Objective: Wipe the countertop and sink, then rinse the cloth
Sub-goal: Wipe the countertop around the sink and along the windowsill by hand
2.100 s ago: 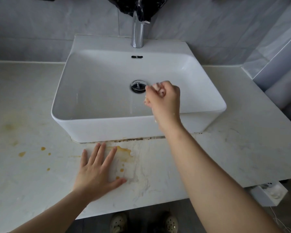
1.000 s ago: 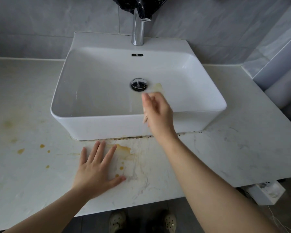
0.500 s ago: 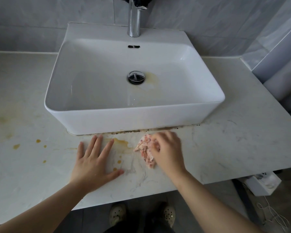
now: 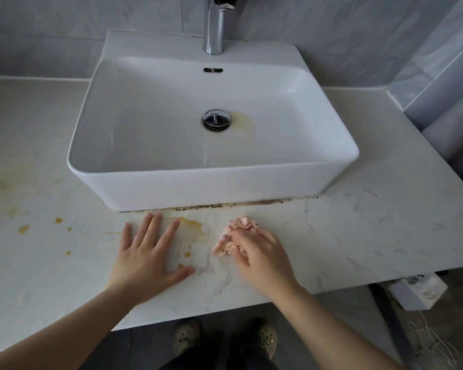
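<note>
Head view: cloth bunched under right hand on countertop.

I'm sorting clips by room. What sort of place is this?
Most likely a bathroom: a white vessel sink with a chrome faucet sits on a stained marble-look countertop, backed by grey wall tiles.

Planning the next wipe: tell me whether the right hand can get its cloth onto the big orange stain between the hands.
Probably yes. The orange stain lies just left of the cloth the right hand holds, only bare countertop between; the left hand lies flat beside it, not over it.
</note>
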### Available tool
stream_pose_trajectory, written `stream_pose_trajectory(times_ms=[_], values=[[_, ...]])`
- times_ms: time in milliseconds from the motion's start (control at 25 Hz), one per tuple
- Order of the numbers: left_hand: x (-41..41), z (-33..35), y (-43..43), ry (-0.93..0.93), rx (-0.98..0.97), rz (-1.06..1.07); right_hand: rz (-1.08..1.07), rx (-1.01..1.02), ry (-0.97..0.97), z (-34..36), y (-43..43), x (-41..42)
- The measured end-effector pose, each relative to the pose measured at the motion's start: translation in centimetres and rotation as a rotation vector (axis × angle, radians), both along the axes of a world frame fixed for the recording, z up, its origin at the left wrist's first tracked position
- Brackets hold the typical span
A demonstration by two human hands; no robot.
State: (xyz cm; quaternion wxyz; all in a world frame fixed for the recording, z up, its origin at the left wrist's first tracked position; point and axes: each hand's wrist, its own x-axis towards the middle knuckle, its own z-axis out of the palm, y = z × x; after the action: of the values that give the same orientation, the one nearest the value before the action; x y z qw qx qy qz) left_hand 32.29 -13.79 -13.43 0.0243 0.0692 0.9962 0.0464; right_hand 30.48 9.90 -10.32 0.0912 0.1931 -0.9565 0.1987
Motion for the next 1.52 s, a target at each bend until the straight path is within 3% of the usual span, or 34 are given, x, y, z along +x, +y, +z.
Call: stream_pose_trajectory(times_ms=[160,360,440,520,600,720,800,880,960,1000,1120,1200,1280,1360,1440,1520], values=[[-0.1,0.0,0.0,-0.002,0.002,-0.002,-0.273,0.211,0.052,-0.8,2.6,-2.1],[-0.1,0.0,0.0,-0.012,0.004,-0.004,0.071,0.246,0.003,-3.1,-1.4,-0.3],[-0.1,0.0,0.0,-0.016,0.005,-0.003,-0.049,0.297,-0.061,-2.0,1.2,-2.1],[-0.1,0.1,0.0,-0.015,0.003,0.002,-0.173,0.218,0.009,-1.7,2.5,-3.0],[-0.1,0.1,0.1,-0.022,-0.001,0.001,-0.174,0.072,-0.022,-2.2,0.8,-2.7],[-0.1,0.3,0.1,-0.022,-0.006,0.0,-0.135,0.166,-0.051,-4.3,0.9,-2.6],[-0.1,0.3,0.1,-0.021,-0.019,-0.005,-0.352,0.272,-0.15,-4.2,5.9,-4.4],[-0.1,0.2,0.1,-0.015,-0.02,0.001,-0.682,0.226,-0.298,-3.0,11.3,-6.3],[-0.1,0.2,0.1,-0.021,-0.026,0.001,-0.828,0.18,-0.431,-2.3,11.7,-6.7],[-0.1,0.3,0.1,-0.026,-0.027,-0.002,-0.77,0.162,-0.389,-2.4,9.7,-6.0],[-0.1,0.4,0.2,-0.037,-0.015,0.003,-0.289,0.109,-0.235,-3.2,2.4,-2.2],[-0.1,0.5,0.2,-0.046,-0.021,0.004,-0.23,0.102,-0.161,-3.1,3.5,-2.3],[-0.1,0.5,0.2,-0.044,-0.026,0.003,-0.603,0.092,-0.139,-2.6,8.7,-5.1],[-0.1,0.5,0.2,-0.035,-0.036,0.002,-1.033,0.108,-0.267,-2.4,14.3,-7.2],[-0.1,0.3,0.2,-0.026,-0.045,-0.003,-1.122,0.103,-0.396,-2.2,15.9,-7.3],[-0.2,0.2,0.1,-0.027,-0.041,-0.005,-0.967,0.107,-0.316,-2.5,13.2,-5.5]])
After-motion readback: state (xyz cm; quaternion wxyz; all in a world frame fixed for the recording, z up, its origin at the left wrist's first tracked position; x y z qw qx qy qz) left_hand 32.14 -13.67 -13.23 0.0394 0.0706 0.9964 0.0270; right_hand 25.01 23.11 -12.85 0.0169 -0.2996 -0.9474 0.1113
